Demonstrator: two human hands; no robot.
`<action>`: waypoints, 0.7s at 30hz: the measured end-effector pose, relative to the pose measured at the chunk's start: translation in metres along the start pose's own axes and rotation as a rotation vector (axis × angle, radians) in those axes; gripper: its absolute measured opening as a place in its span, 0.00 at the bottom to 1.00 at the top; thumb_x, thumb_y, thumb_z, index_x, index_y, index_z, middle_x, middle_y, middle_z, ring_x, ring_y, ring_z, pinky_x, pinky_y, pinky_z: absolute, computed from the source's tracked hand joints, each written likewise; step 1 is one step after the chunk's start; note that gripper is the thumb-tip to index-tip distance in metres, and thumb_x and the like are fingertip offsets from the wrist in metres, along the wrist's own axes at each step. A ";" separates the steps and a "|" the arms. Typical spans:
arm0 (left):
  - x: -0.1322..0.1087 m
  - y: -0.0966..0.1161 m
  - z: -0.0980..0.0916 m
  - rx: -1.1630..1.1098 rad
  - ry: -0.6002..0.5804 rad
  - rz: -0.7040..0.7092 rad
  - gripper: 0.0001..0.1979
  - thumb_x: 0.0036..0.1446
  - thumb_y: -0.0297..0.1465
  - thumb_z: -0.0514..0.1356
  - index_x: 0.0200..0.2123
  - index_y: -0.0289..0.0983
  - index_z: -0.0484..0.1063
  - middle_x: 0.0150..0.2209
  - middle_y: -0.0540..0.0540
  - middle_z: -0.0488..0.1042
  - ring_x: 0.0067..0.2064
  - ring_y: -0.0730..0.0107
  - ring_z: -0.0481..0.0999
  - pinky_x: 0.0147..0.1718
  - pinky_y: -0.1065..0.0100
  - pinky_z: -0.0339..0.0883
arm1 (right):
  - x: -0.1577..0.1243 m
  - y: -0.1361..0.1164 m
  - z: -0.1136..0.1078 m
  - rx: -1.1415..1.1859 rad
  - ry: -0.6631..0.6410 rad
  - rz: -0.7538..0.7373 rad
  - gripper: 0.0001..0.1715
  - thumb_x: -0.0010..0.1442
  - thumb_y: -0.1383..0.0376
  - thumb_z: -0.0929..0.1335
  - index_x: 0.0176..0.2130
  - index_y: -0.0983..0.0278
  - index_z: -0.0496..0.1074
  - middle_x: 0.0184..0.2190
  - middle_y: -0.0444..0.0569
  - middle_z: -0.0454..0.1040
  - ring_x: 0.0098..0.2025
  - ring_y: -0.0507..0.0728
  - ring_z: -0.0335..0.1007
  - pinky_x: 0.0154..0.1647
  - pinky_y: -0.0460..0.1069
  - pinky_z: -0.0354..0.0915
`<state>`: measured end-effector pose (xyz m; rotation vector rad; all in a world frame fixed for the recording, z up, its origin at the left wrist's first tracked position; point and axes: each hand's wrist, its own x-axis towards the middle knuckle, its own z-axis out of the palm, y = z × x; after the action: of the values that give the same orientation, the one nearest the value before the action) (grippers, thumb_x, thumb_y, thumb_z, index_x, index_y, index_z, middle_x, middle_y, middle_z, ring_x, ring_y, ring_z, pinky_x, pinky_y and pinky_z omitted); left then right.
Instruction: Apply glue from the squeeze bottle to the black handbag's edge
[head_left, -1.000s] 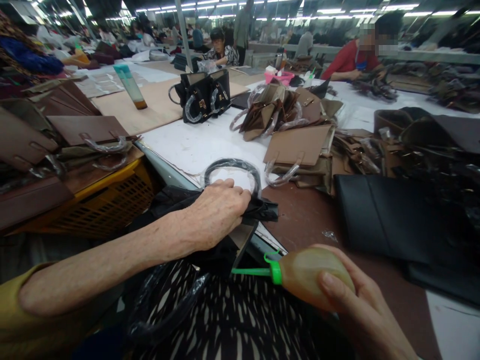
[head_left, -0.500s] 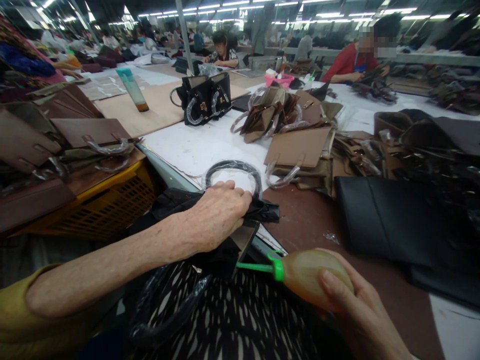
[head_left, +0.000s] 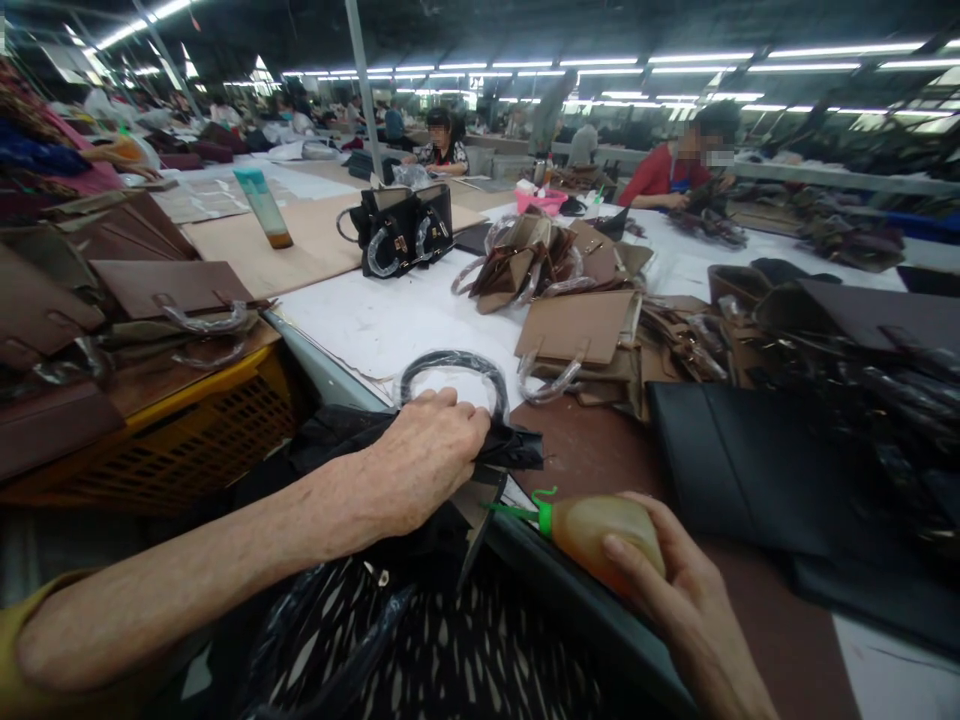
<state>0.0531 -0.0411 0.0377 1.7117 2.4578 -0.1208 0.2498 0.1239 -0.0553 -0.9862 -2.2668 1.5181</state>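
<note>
My left hand (head_left: 427, 455) is closed on the upper edge of a black handbag (head_left: 337, 432), its fingertips hidden behind the fabric. The bag's plastic-wrapped handle (head_left: 454, 360) arches up just beyond my knuckles, and a second wrapped handle (head_left: 360, 640) hangs over my patterned clothing. In my right hand (head_left: 675, 580) is a squeeze bottle (head_left: 611, 535) of amber liquid with a green cap and thin green nozzle. The nozzle points left, its tip close to the bag's open side edge (head_left: 480, 505); whether they touch I cannot tell.
Brown handbags (head_left: 577, 325) are heaped across the table, with flat black pieces (head_left: 735, 460) at right. A yellow crate (head_left: 202, 430) bearing more bags stands left. Farther back are black handbags (head_left: 405, 230), a tilted clear bottle (head_left: 262, 210), a pink basket (head_left: 544, 200) and a person in red (head_left: 652, 180).
The squeeze bottle has shifted left and turned slightly, its nozzle now nearer the table edge. My left hand keeps its hold on the bag. The whole view has moved a little.
</note>
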 end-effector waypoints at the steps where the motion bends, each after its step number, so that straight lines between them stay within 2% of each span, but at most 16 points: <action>1: 0.000 0.000 -0.001 -0.002 -0.007 -0.004 0.06 0.54 0.23 0.55 0.37 0.32 0.66 0.36 0.41 0.70 0.40 0.57 0.67 0.38 0.59 0.64 | 0.005 0.002 0.002 -0.004 -0.007 0.006 0.33 0.51 0.42 0.67 0.47 0.62 0.63 0.35 0.47 0.72 0.37 0.62 0.68 0.36 0.49 0.65; 6: -0.001 -0.004 0.000 -0.004 0.044 0.008 0.06 0.53 0.24 0.56 0.36 0.33 0.66 0.35 0.42 0.70 0.39 0.57 0.67 0.38 0.59 0.64 | 0.025 0.018 0.008 -0.026 0.018 -0.030 0.35 0.52 0.43 0.67 0.50 0.62 0.60 0.41 0.49 0.70 0.43 0.64 0.66 0.45 0.54 0.60; 15: 0.001 -0.018 -0.002 -0.034 0.084 -0.014 0.06 0.52 0.25 0.58 0.36 0.34 0.66 0.35 0.43 0.70 0.40 0.58 0.67 0.39 0.60 0.64 | 0.037 0.021 0.013 0.009 0.143 -0.131 0.35 0.51 0.45 0.68 0.50 0.64 0.62 0.42 0.49 0.70 0.43 0.63 0.67 0.42 0.51 0.63; 18: 0.001 -0.024 -0.003 -0.054 0.095 -0.079 0.06 0.52 0.26 0.58 0.35 0.35 0.66 0.35 0.43 0.70 0.40 0.59 0.68 0.38 0.62 0.64 | 0.037 0.024 0.014 -0.005 0.208 -0.126 0.36 0.49 0.44 0.68 0.49 0.63 0.63 0.42 0.49 0.71 0.43 0.64 0.68 0.42 0.51 0.65; 21: -0.001 -0.029 -0.001 -0.075 0.165 -0.140 0.07 0.51 0.28 0.59 0.35 0.36 0.66 0.35 0.44 0.70 0.38 0.60 0.68 0.36 0.63 0.64 | 0.036 0.027 0.010 -0.026 0.197 -0.110 0.36 0.49 0.42 0.66 0.49 0.62 0.63 0.41 0.49 0.72 0.43 0.65 0.69 0.43 0.52 0.66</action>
<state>0.0260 -0.0522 0.0381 1.5777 2.6625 0.1012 0.2284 0.1466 -0.0892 -0.9554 -2.1695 1.2903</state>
